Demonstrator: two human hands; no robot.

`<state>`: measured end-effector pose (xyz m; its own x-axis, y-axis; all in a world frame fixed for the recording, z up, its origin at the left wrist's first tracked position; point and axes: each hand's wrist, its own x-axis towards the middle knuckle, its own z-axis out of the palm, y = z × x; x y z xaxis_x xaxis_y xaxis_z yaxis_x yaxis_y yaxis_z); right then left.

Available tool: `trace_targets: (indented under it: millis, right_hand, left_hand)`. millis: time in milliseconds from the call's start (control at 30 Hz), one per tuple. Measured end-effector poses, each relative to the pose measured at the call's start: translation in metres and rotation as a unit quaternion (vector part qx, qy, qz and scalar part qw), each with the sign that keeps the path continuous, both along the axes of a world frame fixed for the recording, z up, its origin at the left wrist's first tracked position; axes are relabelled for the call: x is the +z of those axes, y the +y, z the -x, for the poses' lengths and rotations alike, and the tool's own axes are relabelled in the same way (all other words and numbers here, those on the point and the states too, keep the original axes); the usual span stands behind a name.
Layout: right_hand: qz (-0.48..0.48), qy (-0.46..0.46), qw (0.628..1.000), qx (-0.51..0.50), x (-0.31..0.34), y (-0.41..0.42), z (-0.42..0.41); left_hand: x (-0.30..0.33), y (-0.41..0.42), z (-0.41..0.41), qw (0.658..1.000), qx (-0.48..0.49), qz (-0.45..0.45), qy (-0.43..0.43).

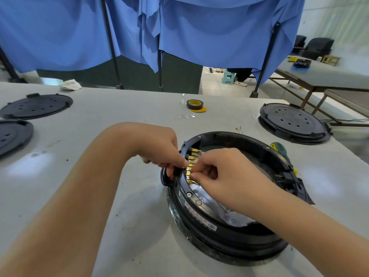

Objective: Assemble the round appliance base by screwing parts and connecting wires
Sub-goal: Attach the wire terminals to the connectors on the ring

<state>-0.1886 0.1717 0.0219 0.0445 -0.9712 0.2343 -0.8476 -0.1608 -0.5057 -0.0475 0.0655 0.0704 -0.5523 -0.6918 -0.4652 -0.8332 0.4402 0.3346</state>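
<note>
The round black appliance base point(225, 226) lies open side up on the grey table, right of centre. A row of brass terminals point(192, 163) runs along the inside of its left rim. My left hand point(159, 148) grips the black connector block on the outside of that rim, fingers curled over the edge. My right hand point(217, 168) reaches in from the right and pinches a brass wire terminal against the row. The wire behind my fingers is hidden.
A green-handled screwdriver point(281, 149) lies behind the base's right rim. A roll of black tape point(195, 104) sits further back. A closed black base point(293, 121) stands at the right, two black round covers point(38, 105) at the left. Blue curtains hang behind the table.
</note>
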Motion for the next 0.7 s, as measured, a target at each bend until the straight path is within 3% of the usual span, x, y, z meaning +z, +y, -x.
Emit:
trace_targets:
  millis: [200, 500, 700]
  right_hand:
    - [0.011, 0.043, 0.998, 0.037, 0.0019, -0.0027, 0.0008]
    - [0.003, -0.002, 1.000, 0.023, 0.0004, -0.0013, -0.0008]
    - [0.014, 0.060, 0.997, 0.047, 0.0028, -0.0021, -0.0015]
  left_hand:
    - [0.0014, 0.0006, 0.0008, 1.000, 0.003, -0.008, -0.002]
    - [0.0013, 0.0005, -0.0007, 1.000, 0.002, -0.019, 0.002]
    - [0.0026, 0.0013, -0.0003, 1.000, 0.003, -0.022, 0.000]
